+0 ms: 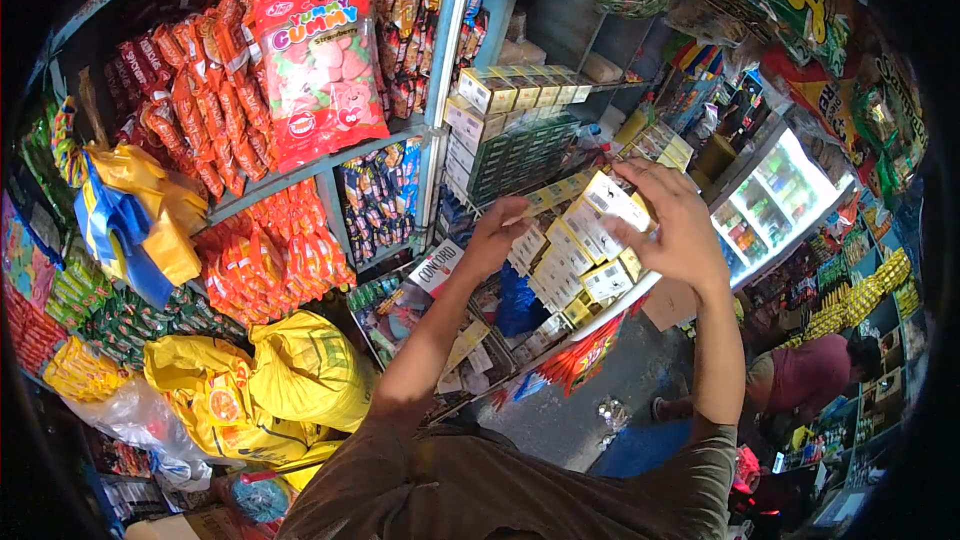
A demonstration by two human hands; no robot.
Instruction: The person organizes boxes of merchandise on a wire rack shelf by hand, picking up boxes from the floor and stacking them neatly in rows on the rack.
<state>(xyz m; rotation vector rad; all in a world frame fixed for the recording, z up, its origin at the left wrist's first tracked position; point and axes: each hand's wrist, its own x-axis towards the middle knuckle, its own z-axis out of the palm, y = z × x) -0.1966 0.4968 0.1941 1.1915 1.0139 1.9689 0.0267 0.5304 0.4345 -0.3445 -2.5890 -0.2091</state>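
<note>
A stack of small white-and-yellow cardboard packs [574, 244] rises from the counter before me, tilted in this view. My right hand [671, 217] curves around the upper right end of the stack, its thumb over the front of the upper packs and its fingers along their far edge. At the left side is my left hand [499, 232], fingers bent, tips near a long row of yellowish packs [559, 193]. Whether those fingertips grip anything cannot be made out. Behind the stack stand dark green packs [517, 157] with more white-and-gold boxes [517, 86] on top.
A red gummy candy bag [322, 67] hangs before the left shelves among orange sachets [214, 97]. Full yellow bags [300, 375] lie at lower left. Red packets [581, 356] hang off the counter's edge. To the right are a lit display fridge [780, 195] and a bent-over person [810, 379].
</note>
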